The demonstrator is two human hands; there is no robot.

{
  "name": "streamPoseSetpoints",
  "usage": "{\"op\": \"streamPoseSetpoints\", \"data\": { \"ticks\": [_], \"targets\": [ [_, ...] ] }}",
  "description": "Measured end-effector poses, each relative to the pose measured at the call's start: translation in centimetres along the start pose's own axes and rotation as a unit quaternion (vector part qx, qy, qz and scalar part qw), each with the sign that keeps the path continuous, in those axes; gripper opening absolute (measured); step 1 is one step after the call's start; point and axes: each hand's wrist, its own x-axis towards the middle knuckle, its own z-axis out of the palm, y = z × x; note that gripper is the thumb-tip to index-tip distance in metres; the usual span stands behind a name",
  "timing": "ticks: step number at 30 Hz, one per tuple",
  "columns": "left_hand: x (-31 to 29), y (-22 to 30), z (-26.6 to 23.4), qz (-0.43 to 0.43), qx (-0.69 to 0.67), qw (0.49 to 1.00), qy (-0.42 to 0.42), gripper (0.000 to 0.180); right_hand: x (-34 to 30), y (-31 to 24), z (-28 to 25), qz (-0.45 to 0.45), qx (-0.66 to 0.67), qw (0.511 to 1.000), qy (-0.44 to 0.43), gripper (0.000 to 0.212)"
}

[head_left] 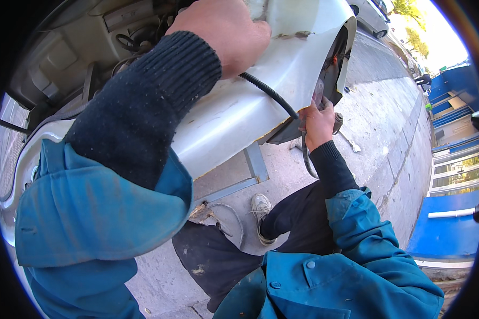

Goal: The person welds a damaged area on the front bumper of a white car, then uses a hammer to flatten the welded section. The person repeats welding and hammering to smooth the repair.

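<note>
A black corrugated hose (pixel 271 94) comes out from under my left hand (pixel 221 33) and crosses the white car body panel (pixel 234 119). My left hand is closed, its back toward me; its fingers and whatever they grip are hidden. At the panel's lower right edge, my right hand (pixel 320 126) is closed around the hose, which hangs on below it in a loop. A translucent, pinkish piece (pixel 318 92) shows just above the right thumb; its kind is unclear. Beside the right wrist is a dark rounded part (pixel 338 123).
Left of the panel lies an open engine bay (pixel 64 53) with dark cables. Under the panel stands a grey metal frame (pixel 256 164). My shoe (pixel 261 215) rests on the concrete near a thin curved strip (pixel 238 223). A parked car (pixel 371 17) and a blue-walled building (pixel 447 226) stand farther off.
</note>
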Motion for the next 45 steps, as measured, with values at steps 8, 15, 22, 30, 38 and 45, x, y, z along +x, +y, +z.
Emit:
{"op": "streamPoseSetpoints", "data": {
  "ticks": [8,15,22,30,38,45],
  "targets": [
    [0.03,0.19,-0.16,-0.014,-0.008,1.0,-0.013,0.054,-0.09,-0.27,0.11,0.003,-0.015,1.0,0.009,0.065],
    [0.23,0.33,-0.26,-0.03,-0.01,0.999,-0.031,0.054,-0.23,-0.48,0.16,0.005,-0.007,1.0,0.01,0.065],
    [0.34,0.24,0.31,-0.035,0.014,0.999,-0.002,0.056,-0.09,-0.26,0.1,0.001,-0.006,1.0,0.012,0.065],
    [0.17,0.08,-0.13,-0.019,-0.002,1.0,-0.022,0.056,0.16,0.14,0.22,-0.017,0.038,0.999,0.008,0.063],
    [0.21,0.39,0.17,-0.032,0.008,0.999,-0.004,0.055,0.42,0.33,0.28,-0.024,0.048,0.998,0.013,0.061],
    [0.08,0.26,0.1,-0.023,0.011,1.0,0.0,0.055,0.4,-0.14,0.46,-0.016,0.065,0.998,0.012,0.06]
  ]
}}
